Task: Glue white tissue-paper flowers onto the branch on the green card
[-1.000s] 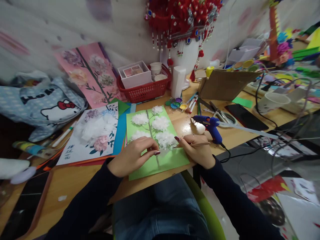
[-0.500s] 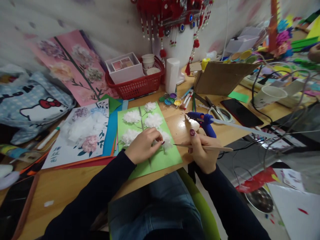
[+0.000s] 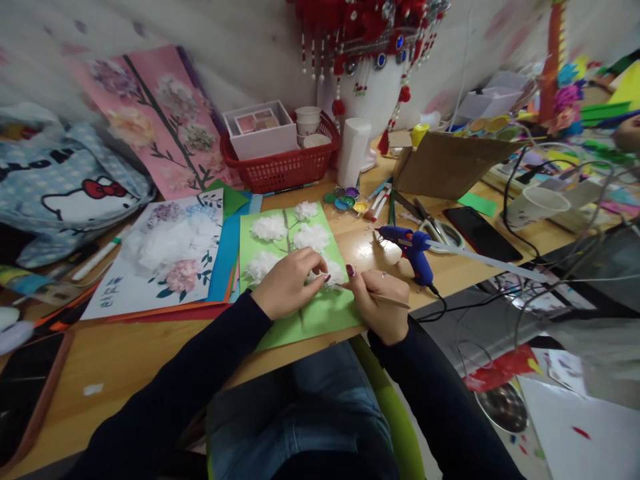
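Observation:
A light green sheet point(image 3: 320, 327) lies at the table's front edge, bearing several fluffy white paper flowers point(image 3: 313, 238) along a painted grey stem. My left hand point(image 3: 290, 283) rests on the sheet, thumb and fingers pinched at the lower right white paper flower point(image 3: 334, 272), whose petals they partly cover. Just right of that flower, my right hand point(image 3: 383, 303) is closed around a slim wooden stick point(image 3: 393, 301) with a thin tip. The stick's tip points left at the petals; whether it touches them is hard to tell. A blue glue gun point(image 3: 410, 250) lies beyond my right hand.
Left of the sheet is a flower picture point(image 3: 107, 303) with white tissue on it. Behind stand a red basket point(image 3: 280, 170) and paint pots point(image 3: 345, 200). Scissors point(image 3: 435, 227), a phone point(image 3: 483, 233), a paper cup point(image 3: 535, 208) and cables crowd the right. Another person's hand point(image 3: 627, 133) shows far right.
My right hand has moved left from beside the glue gun to the lower right flower, bringing the wooden stick along. My left hand stays at that flower. The view has shifted slightly.

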`<state>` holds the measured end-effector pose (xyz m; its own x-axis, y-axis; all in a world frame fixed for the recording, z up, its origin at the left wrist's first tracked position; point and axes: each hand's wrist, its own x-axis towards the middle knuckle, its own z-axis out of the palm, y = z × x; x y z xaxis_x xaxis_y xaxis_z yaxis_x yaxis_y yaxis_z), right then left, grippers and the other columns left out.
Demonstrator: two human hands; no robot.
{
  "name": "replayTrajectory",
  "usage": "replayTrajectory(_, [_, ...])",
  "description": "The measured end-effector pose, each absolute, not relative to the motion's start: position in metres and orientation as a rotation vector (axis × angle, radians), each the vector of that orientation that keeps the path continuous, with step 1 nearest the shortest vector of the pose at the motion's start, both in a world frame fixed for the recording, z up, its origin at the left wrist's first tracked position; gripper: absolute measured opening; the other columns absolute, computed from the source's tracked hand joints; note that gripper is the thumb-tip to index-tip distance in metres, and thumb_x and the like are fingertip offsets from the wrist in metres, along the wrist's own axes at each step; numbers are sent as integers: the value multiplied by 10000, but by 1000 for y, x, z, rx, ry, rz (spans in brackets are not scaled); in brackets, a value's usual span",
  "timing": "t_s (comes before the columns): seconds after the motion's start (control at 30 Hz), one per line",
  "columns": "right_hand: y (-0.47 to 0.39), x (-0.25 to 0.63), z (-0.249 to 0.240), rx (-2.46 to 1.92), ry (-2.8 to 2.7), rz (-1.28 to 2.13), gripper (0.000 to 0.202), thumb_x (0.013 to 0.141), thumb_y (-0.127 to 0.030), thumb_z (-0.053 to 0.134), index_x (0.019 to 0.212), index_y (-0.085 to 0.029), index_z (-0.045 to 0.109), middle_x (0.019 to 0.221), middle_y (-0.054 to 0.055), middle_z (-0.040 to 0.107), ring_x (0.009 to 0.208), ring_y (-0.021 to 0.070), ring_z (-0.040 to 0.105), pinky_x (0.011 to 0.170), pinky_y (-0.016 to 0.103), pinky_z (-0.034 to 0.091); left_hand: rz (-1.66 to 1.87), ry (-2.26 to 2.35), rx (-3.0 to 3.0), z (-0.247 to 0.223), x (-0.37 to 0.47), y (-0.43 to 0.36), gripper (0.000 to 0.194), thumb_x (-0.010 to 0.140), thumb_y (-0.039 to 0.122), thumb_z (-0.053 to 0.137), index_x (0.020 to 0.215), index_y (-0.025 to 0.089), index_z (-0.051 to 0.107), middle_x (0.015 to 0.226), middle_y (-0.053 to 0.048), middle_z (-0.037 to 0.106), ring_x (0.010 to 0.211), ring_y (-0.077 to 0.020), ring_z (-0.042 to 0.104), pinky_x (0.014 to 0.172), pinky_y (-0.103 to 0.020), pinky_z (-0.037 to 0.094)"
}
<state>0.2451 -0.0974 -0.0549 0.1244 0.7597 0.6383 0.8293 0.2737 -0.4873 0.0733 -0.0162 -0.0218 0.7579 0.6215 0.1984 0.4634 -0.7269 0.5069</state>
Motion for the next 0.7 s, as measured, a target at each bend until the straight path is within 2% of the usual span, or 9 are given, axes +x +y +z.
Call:
replayTrajectory(0.07, [-97, 244, -56, -1502, -1624, -98, 451, 955, -311, 507, 560, -167, 669, 440, -3, 521, 418, 87, 472, 468, 251, 317, 546, 853, 2574, -22, 64, -19, 113, 892, 214, 546, 988, 159, 570, 963, -73, 600, 909, -217, 568, 815, -365, 479])
replayTrajectory(0.17, [-95, 242, -56, -1529, -1616, -101, 458, 955, -324, 509, 556, -165, 669, 443, 2, 541, 420, 87, 482, 469, 247, 319, 553, 975, 2681, -26, 47, -24, 347, 896, 302, 579, 1196, 133, 531, 1164, -140, 592, 1099, -286, 527, 932, -441, 430])
replayTrajectory(0.3, [-90, 240, -56, -1541, -1620, -122, 466, 955, -328, 503, 547, -170, 663, 450, 2, 569, 423, 86, 498, 469, 237, 321, 399, 1108, 2743, -38, 28, -28, 646, 866, 479, 607, 1381, 138, 420, 1414, -188, 479, 1299, -352, 403, 1029, -511, 318])
replayTrajectory(0.4, [-87, 239, -57, -1549, -1632, -196, 466, 951, -311, 505, 535, -170, 658, 447, 4, 577, 421, 85, 508, 466, 234, 314, 269, 1154, 2721, -46, 23, -28, 678, 884, 527, 555, 1422, 149, 390, 1473, -181, 435, 1357, -356, 347, 1055, -533, 264])
replayTrajectory(0.53, [-85, 235, -57, -1551, -1678, -257, 480, 955, -311, 483, 530, -166, 652, 434, 4, 554, 418, 87, 504, 471, 234, 311, 204, 1179, 2714, -50, 24, -28, 645, 893, 544, 528, 1402, 157, 443, 1485, -151, 436, 1373, -382, 319, 1077, -593, 198])
replayTrajectory(0.7, [-78, 234, -52, -1625, -1598, -73, 511, 947, -383, 455, 511, -171, 616, 441, 7, 571, 417, 97, 505, 471, 233, 329, 213, 1186, 2726, -53, 25, -27, 631, 878, 547, 555, 1377, 168, 484, 1473, -144, 456, 1362, -385, 332, 1093, -623, 145])
